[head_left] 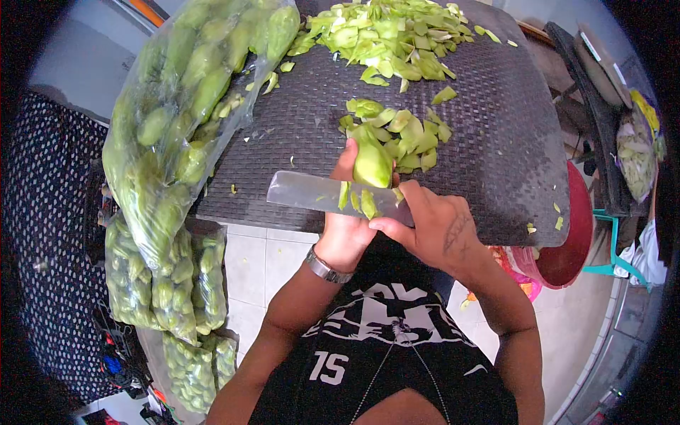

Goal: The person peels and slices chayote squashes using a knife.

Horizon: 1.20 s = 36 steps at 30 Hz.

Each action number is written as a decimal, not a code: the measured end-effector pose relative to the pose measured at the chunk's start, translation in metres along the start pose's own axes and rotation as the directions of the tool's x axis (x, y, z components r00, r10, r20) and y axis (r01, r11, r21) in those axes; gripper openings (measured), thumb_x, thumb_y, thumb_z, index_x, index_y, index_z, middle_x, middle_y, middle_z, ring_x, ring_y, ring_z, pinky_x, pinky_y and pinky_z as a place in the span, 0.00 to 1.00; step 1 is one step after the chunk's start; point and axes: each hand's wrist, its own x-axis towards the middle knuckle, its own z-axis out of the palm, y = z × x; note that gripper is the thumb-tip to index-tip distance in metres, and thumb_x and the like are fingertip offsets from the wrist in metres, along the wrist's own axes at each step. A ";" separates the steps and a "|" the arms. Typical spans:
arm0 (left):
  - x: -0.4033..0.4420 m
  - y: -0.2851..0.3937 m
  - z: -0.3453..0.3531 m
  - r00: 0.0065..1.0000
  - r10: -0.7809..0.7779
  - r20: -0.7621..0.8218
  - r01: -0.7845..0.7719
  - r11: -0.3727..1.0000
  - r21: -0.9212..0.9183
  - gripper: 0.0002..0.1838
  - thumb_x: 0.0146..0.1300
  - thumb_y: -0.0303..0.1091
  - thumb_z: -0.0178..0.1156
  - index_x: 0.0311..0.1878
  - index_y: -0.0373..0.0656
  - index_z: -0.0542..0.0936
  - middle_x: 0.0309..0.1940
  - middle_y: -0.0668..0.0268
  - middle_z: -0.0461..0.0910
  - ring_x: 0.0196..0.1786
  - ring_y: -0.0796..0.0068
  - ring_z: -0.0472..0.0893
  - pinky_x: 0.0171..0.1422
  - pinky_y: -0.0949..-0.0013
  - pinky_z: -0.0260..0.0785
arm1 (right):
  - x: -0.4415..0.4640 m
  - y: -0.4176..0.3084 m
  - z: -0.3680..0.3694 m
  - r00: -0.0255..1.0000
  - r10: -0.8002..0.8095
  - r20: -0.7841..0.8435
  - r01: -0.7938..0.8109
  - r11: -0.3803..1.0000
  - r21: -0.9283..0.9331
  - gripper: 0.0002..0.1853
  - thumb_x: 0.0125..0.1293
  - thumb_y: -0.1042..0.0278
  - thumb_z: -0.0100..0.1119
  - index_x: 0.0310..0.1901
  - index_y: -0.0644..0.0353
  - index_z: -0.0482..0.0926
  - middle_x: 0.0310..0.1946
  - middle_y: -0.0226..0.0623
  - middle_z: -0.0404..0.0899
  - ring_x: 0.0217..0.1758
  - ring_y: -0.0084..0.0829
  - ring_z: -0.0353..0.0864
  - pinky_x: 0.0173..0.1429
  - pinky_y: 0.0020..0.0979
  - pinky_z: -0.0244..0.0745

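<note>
My left hand [345, 230] is wrapped round the lower side of a pale green vegetable [371, 161], partly hidden behind the blade. In my right hand [439, 225] is a wide knife [304, 191], its fingers closed at the handle end. The blade points left, across the near end of the vegetable, and green slivers [367, 204] cling to it. Just beyond the vegetable, cut green pieces [411, 138] lie on the dark woven-pattern table [283, 149].
A larger heap of green pieces [393, 35] lies at the table's far side. A clear bag of green vegetables [205, 78] covers the left edge. More filled bags [152, 283] are below left. A red tub [567, 244] stands right, beside a teal stool [603, 244].
</note>
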 end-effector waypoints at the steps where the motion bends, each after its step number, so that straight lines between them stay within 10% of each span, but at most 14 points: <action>1: 0.000 0.001 0.002 1.000 -0.019 -0.018 0.019 1.000 -0.012 0.22 0.78 0.53 0.56 0.60 0.45 0.79 0.49 0.61 0.86 0.50 0.65 0.86 0.57 0.59 0.80 | 0.000 0.000 0.001 1.000 -0.005 -0.014 0.005 1.000 0.001 0.32 0.69 0.34 0.62 0.50 0.61 0.75 0.33 0.47 0.85 0.34 0.52 0.88 0.35 0.48 0.79; 10: -0.006 -0.002 0.021 0.986 0.069 -0.152 -0.058 0.996 0.073 0.24 0.79 0.54 0.53 0.63 0.44 0.78 0.50 0.60 0.86 0.51 0.63 0.86 0.58 0.57 0.79 | 0.008 0.025 -0.015 0.994 0.099 -0.037 -0.087 0.966 0.245 0.30 0.70 0.36 0.62 0.46 0.62 0.76 0.28 0.53 0.84 0.31 0.57 0.86 0.35 0.53 0.81; 30: -0.010 0.011 0.014 0.996 -0.091 -0.001 0.091 0.996 -0.027 0.26 0.78 0.52 0.57 0.66 0.41 0.77 0.55 0.57 0.86 0.55 0.65 0.86 0.62 0.59 0.79 | 0.002 0.026 -0.018 0.998 -0.048 -0.040 0.052 0.995 0.082 0.32 0.68 0.33 0.62 0.48 0.62 0.75 0.28 0.51 0.84 0.32 0.56 0.87 0.34 0.51 0.80; 36: -0.025 0.018 0.012 0.990 -0.137 -0.025 0.139 0.976 0.170 0.29 0.81 0.55 0.47 0.66 0.39 0.76 0.48 0.57 0.85 0.43 0.58 0.86 0.39 0.58 0.79 | 0.010 0.046 -0.031 0.998 0.065 -0.022 -0.062 0.990 0.127 0.28 0.70 0.36 0.62 0.46 0.59 0.77 0.32 0.58 0.84 0.39 0.62 0.85 0.38 0.55 0.79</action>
